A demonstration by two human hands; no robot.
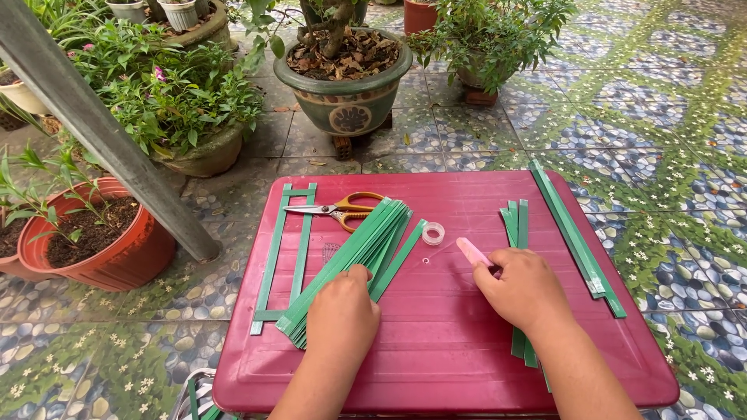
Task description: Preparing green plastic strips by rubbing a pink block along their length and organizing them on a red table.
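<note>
a tiled patio with potted plants (346,74) surrounds a red table (451,365). the left hand (342,315) presses fingertips on a stack of green strips (354,253). the right hand (521,292) is closed around a pink stick (472,251), resting over more strips. scissors (338,208) and a tape roll (433,232) lie nearby.

strips (519,342) under right hand (523,289), forearms cut off
</note>
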